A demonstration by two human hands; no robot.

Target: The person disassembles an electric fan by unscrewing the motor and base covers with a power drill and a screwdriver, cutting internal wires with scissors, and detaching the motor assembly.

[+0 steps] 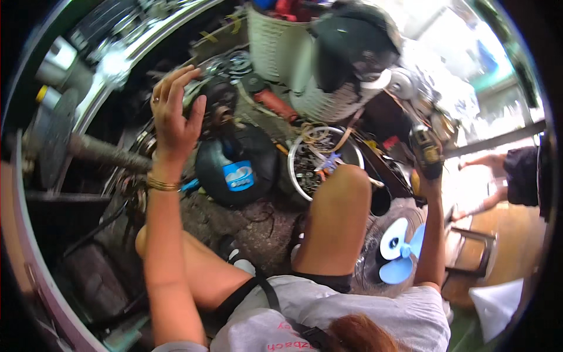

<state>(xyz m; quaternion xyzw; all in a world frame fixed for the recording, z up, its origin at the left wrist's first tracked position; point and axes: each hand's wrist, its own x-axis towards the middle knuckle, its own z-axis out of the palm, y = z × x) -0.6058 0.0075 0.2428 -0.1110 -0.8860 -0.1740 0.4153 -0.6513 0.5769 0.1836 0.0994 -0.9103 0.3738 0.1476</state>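
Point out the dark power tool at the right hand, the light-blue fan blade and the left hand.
Dark power tool (429,146): head view, on its body.
Light-blue fan blade (405,251): head view, on its hub.
Left hand (175,120): head view, mid-hand.

Floor (264,226): dark, stained, frame centre. Strong light (434,23) washes out upper right. Pale rail (170,27) crosses upper left.

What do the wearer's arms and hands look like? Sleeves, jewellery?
Forearms bare, below short sleeves of a light grey T-shirt. Left hand: ungloved, gold-coloured bangles at the wrist, apparently a ring on one finger. Right hand: mostly hidden, details unclear. No cables visible on either arm.
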